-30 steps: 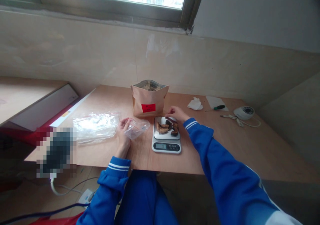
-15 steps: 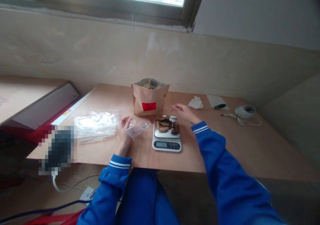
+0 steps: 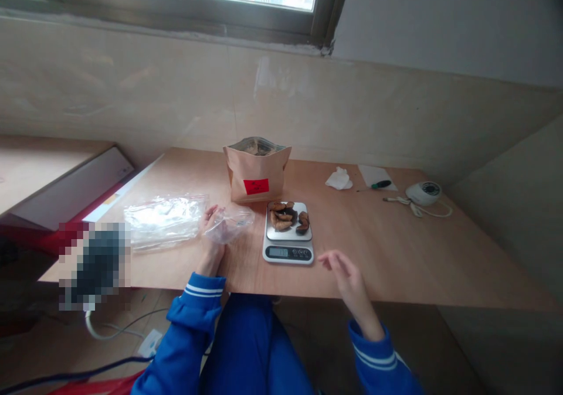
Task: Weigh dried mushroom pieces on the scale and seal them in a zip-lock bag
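Has brown, bent pieces point(image 3: 282, 219) piled on a small white scale point(image 3: 289, 260), between 2 bare hands.
Look tan on some sides and dark, almost black, on others; curl and lean together on the left of the shiny plate point(image 3: 293, 236), with a dark hook shape at the right. Shows digits too blurry to read on the gray screen point(image 3: 278, 252). Has a thin clear bag point(image 3: 235, 222) against the left hand point(image 3: 212, 239), with fingers a bit bent; cannot tell how tightly. Holds nothing that shows in the right hand point(image 3: 345, 272), with loosely bent fingers near the scale's front corner. Has an open tan paper bag point(image 3: 237, 178) with a red label point(image 3: 256, 186) just behind the scale.
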`<state>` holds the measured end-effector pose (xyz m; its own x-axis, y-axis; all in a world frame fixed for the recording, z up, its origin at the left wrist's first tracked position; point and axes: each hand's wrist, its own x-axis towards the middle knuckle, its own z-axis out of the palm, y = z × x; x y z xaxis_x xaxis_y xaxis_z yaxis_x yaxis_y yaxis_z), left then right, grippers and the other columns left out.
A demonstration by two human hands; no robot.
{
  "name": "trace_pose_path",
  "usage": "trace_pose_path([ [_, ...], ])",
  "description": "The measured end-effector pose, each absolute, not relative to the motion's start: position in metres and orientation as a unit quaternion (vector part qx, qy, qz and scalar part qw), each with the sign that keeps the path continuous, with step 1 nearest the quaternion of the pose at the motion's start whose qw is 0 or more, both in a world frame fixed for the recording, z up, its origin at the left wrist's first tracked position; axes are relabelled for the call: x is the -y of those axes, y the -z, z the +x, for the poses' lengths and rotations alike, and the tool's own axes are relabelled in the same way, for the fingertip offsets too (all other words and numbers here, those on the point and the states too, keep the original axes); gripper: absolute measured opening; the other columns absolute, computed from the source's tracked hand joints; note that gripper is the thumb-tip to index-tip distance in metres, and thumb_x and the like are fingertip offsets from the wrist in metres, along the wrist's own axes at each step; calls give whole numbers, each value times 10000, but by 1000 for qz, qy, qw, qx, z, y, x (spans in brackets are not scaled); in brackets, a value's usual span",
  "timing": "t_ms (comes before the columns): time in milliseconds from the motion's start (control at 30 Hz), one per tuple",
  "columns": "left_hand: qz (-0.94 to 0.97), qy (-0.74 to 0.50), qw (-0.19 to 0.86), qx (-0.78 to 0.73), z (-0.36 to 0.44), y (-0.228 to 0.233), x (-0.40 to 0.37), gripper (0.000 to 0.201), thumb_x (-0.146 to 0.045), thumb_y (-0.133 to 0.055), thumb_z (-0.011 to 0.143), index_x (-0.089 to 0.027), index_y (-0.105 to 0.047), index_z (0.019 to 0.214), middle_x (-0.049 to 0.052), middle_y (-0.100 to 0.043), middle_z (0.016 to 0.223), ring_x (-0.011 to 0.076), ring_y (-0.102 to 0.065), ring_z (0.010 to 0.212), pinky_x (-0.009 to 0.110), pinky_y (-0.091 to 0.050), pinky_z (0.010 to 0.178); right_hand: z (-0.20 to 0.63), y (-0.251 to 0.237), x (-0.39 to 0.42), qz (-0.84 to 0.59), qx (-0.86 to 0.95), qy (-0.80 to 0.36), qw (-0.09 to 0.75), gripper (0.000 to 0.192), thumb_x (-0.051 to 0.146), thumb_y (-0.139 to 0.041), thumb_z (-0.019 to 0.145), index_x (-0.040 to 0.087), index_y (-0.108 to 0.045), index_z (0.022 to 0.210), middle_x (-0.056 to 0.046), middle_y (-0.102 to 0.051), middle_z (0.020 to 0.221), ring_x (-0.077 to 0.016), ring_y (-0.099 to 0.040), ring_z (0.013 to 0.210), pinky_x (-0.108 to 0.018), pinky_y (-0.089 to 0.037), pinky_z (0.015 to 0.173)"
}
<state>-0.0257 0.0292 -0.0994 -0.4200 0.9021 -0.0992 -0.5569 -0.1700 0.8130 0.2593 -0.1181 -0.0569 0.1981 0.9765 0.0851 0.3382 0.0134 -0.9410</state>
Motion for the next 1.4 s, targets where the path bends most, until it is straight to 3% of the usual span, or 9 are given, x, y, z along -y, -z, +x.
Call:
trace_pose_path([
  [200,205,-714,525,-415,-14,80,2,435,-256,-792,584,-190,-573,954,-36,-652,777,40,-505,461,163,-384,434,236,50,131,-603,533,-361,472,369,506,-445,937,206,-648,869,-59,-661,896,-205,-609,886,-318,-466,836],
  [400,289,-666,551,-411,17,68,47,331,-376,-738,722,-205,-560,942,-4,-617,865,92,-588,669,189,-456,568,182,40,135,-543,512,-430,509,361,462,-519,915,224,-500,1186,-54,-635,1026,-167,-618,874,-295,-497,790],
  [533,383,-645,519,-409,23,76,70,315,-459,-658,794,-220,-551,970,10,-586,945,127,-589,795,248,-492,723,152,38,131,-542,466,-423,558,334,413,-577,880,223,-477,1137,-21,-602,913,-146,-598,759,-270,-499,672],
  [700,441,-616,470,-453,12,83,83,354,-516,-537,868,-224,-510,1065,55,-584,1095,178,-579,983,330,-473,881,146,32,119,-534,464,-422,567,247,400,-579,869,215,-507,1016,-18,-590,864,-149,-600,748,-269,-501,653],
  [833,465,-614,441,-461,7,80,88,297,-467,-540,882,-224,-492,1045,49,-566,1071,179,-581,998,351,-458,921,147,26,117,-517,460,-463,555,324,493,-501,901,211,-515,1059,-53,-614,976,-170,-628,829,-306,-529,723],
  [933,488,-638,387,-453,5,75,92,263,-388,-631,839,-217,-499,989,34,-541,1012,174,-567,1007,344,-439,953,147,28,118,-510,460,-480,545,399,502,-611,830,218,-496,1086,-73,-616,1080,-197,-644,931,-336,-544,797],
  [1067,536,-636,359,-424,-3,58,100,170,-289,-670,813,-207,-533,873,34,-531,971,188,-573,1032,345,-442,970,150,37,115,-517,438,-460,575,345,440,-662,796,220,-499,1007,-73,-641,1027,-212,-655,955,-368,-542,858],
  [1200,551,-671,293,-401,-17,38,108,121,-238,-683,785,-201,-568,797,28,-522,934,196,-604,977,357,-486,936,151,44,114,-498,400,-486,596,310,476,-646,800,212,-512,893,-63,-638,945,-197,-664,865,-354,-573,779],
  [1400,539,-698,236,-409,-33,27,94,94,-213,-657,775,-197,-571,810,24,-537,934,188,-603,951,339,-481,906,171,25,99,-454,553,-490,498,342,519,-536,885,213,-588,1030,-69,-658,1068,-184,-645,971,-338,-531,872],
])
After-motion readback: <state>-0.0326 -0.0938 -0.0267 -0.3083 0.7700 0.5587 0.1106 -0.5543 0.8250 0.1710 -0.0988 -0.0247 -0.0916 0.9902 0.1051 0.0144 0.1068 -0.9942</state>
